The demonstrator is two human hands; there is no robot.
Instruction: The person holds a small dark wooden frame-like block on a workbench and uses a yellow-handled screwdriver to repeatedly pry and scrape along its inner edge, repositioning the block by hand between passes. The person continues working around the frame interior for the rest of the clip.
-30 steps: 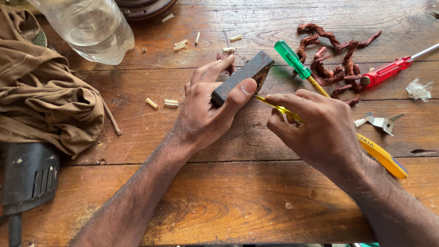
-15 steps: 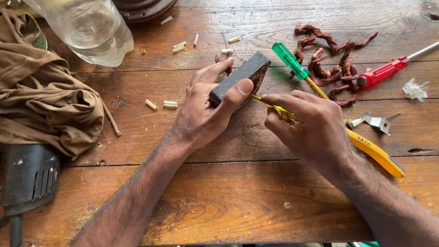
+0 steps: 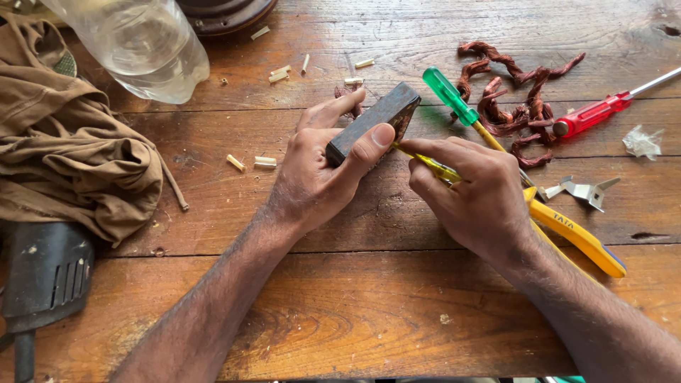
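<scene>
Nearest the camera, two bare forearms are stretched over the worn wooden plank table. The left hand is clamped on a dark rectangular metal block, thumb pressed along its near edge and fingers wrapped behind; the block is held tilted, one end raised off the boards at mid-table. Its top face looks flat, dull and rust-tinged. The right hand is closed around a slim yellow-handled tool, whose tip is set against the block's lower edge. Just beside the wrist, yellow-handled pliers are seen lying. Farther back, a green-handled screwdriver, a tangle of reddish copper wire and a red-handled screwdriver are laid out. Since half a second ago, the grip and the tool's contact are unchanged; only the view has shifted slightly.
</scene>
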